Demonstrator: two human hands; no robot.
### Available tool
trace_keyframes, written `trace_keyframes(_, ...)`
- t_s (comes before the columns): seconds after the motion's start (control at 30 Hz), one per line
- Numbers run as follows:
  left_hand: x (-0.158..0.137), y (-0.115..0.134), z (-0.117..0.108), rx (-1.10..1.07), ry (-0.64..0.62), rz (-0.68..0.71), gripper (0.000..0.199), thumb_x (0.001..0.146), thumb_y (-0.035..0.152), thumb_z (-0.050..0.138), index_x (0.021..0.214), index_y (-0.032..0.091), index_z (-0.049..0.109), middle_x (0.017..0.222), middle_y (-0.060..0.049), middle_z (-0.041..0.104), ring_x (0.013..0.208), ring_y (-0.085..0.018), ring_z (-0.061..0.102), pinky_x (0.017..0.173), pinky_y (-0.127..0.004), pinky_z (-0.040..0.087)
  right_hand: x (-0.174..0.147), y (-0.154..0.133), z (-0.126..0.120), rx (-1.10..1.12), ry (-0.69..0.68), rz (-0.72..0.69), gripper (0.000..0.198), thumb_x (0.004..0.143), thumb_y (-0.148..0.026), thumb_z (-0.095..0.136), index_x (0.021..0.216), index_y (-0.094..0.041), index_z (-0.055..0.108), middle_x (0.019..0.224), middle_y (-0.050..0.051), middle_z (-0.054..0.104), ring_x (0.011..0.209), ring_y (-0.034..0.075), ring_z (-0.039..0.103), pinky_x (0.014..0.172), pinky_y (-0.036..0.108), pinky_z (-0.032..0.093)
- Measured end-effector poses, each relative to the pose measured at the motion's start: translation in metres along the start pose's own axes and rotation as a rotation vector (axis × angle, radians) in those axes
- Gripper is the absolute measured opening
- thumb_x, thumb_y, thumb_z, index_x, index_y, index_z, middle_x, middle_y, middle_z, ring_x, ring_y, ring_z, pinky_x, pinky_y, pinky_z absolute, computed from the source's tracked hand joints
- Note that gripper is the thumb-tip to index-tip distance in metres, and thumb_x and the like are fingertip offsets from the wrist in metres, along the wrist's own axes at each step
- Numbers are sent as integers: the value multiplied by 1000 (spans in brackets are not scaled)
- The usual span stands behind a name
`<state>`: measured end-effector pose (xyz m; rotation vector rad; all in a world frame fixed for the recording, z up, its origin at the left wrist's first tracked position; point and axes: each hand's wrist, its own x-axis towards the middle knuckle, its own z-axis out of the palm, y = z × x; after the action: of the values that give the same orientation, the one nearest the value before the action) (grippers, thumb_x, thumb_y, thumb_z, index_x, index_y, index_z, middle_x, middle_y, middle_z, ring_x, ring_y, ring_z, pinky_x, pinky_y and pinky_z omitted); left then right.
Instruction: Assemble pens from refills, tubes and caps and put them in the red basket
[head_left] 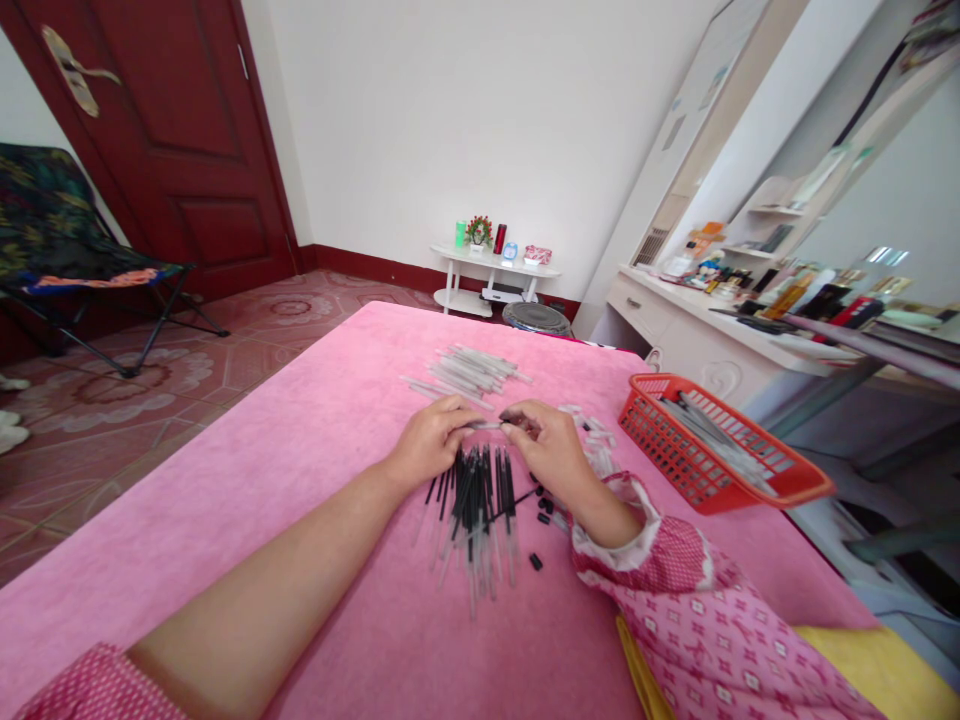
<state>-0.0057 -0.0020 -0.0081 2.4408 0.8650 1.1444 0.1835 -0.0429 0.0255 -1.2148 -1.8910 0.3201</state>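
My left hand [439, 437] is closed round one end of a slim, pale pen barrel [487, 426], held level just above the pink cloth. At its other end, my right hand [553, 445] pinches with thumb and fingertips, where a small dark piece [505, 419] shows, perhaps a pen cap or plug. Below the hands lies a loose bundle of black ink refills [474, 500] with clear ends. Beyond them is a pile of whitish pen barrels [471, 370]. Small black caps [535, 562] and clear plastic pieces [598, 440] are scattered near my right wrist.
A red plastic basket [720, 492] of grey-white pens or barrels [716, 435] stands at the table's right edge. Yellow cloth [877, 660] lies at the lower right. Past the pink-covered table [315, 440] are a dressing table [675, 300], a folding chair [75, 260] and a low white stand [491, 262].
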Motion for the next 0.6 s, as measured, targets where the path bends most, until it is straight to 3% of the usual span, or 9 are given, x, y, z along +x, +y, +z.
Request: trace_keyframes(0.6,0,1,0,-6,-6,-4,31,77,3,49,99,19,66,85,-5,57,84,-18,52,74,-30,44,0,0,0,-14,-4,-8,14,75,-12,55,83,-17,65,80,4,65,72,15,58,69,27,45)
